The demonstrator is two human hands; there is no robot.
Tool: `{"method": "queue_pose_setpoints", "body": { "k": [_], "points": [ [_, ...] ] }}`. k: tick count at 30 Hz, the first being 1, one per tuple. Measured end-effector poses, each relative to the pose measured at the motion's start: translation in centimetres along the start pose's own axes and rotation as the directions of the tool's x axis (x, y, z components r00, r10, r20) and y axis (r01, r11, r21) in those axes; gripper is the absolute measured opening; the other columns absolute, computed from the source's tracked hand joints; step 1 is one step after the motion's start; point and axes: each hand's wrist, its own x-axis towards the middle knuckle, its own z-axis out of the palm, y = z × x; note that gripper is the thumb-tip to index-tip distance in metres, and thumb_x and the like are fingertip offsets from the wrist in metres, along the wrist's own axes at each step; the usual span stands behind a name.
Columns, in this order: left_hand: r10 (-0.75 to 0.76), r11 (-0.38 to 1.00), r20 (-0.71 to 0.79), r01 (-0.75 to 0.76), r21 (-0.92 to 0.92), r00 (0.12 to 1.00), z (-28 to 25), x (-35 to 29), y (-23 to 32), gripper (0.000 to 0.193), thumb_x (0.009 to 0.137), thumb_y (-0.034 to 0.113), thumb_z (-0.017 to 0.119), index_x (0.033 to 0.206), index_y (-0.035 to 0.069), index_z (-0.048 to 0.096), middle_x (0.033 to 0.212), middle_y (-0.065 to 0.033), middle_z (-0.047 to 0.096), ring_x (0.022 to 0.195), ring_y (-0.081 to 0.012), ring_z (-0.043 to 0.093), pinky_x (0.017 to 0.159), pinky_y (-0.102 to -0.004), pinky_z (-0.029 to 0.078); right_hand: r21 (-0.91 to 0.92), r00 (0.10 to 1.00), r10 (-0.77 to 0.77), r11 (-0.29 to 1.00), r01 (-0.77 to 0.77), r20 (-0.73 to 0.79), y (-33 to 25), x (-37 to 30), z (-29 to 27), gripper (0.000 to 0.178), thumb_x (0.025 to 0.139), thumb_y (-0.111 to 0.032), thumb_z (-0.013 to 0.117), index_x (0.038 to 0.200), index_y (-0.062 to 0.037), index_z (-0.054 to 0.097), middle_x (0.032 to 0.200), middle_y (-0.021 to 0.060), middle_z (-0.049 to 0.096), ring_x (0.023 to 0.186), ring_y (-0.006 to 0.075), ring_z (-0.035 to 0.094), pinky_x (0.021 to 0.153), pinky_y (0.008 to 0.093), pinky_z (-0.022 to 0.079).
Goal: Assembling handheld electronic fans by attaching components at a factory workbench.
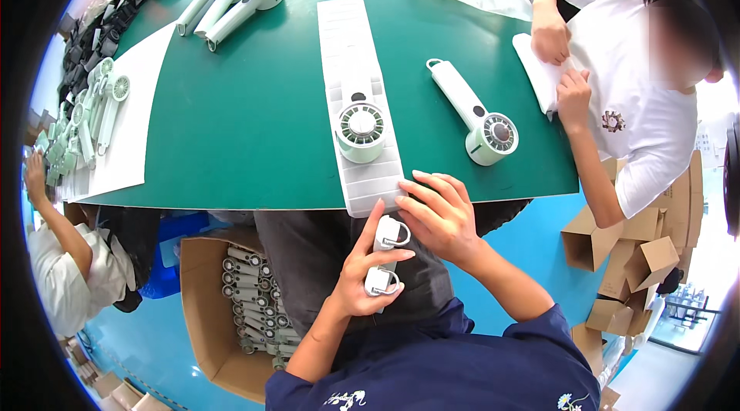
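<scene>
Two white handles (pixel 378 281) with loops sit tucked in the left hand (pixel 354 285), fingers curled round them, seemingly leaving its index finger free to reach the segmented white strip (pixel 371 181). The right hand (pixel 447 222), open and loosely spread, has fingertips at the strip's near end, perhaps steadying it. Along that strip, on the green table (pixel 247 126), one handheld fan (pixel 361 132) lies face up.

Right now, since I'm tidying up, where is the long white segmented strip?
The white strip lies centrally in the head view, on the green table, under a handheld fan, its near end by the right hand.
</scene>
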Motion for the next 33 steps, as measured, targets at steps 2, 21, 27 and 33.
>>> {"method": "queue_pose_setpoints", "body": {
  "k": [2,21,27,33],
  "points": [
    [-0.016,1.0,0.026,0.016,0.007,1.0,-0.3,0.1,-0.1,0.049,0.069,0.012,0.075,0.119,0.009,0.074,0.163,-0.0317,0.02,0.141,-0.0409,0.045,0.113,-0.0432,0.037,0.009,1.0,-0.008,1.0,0.008,0.007,0.0,-0.2,-0.1,0.03,0.071,-0.008,0.081,0.1,-0.0092,0.072,0.116,0.0068,0.072,0.113,0.0277,0.066,0.098,0.0438,0.049],
    [-0.05,0.999,-0.025,0.049,-0.017,0.998,0.8,0.3,-0.9,0.047,0.072,0.018,0.076,0.117,0.006,0.074,0.164,-0.0309,0.018,0.145,-0.0397,0.039,0.115,-0.0449,0.035,0.023,0.992,-0.051,0.998,0.054,-0.113,0.6,-1.9,0.8,0.02,0.077,-0.008,0.072,0.097,-0.0071,0.075,0.114,0.0052,0.073,0.117,0.0313,0.066,0.104,0.0477,0.047],
    [-0.103,0.995,-0.076,0.102,-0.024,0.992,0.6,-0.4,-0.8,0.046,0.068,0.016,0.076,0.112,0.005,0.075,0.163,-0.0314,0.018,0.14,-0.0362,0.047,0.113,-0.0435,0.038,0.028,0.988,-0.068,0.997,0.072,-0.137,0.1,-1.9,1.6,0.026,0.077,-0.013,0.071,0.102,-0.0059,0.072,0.123,0.0046,0.069,0.122,0.0298,0.062,0.106,0.0464,0.046],
    [-0.094,0.995,-0.07,0.096,0.028,0.993,0.9,-0.3,-0.7,0.046,0.067,0.014,0.076,0.111,0.004,0.075,0.164,-0.0299,0.019,0.139,-0.0349,0.047,0.111,-0.0416,0.038,0.041,0.989,-0.051,0.998,0.058,-0.137,0.0,-1.9,1.2,0.028,0.077,-0.014,0.072,0.104,-0.0065,0.07,0.122,0.0037,0.069,0.124,0.0287,0.061,0.106,0.0453,0.045]
  ]
}}
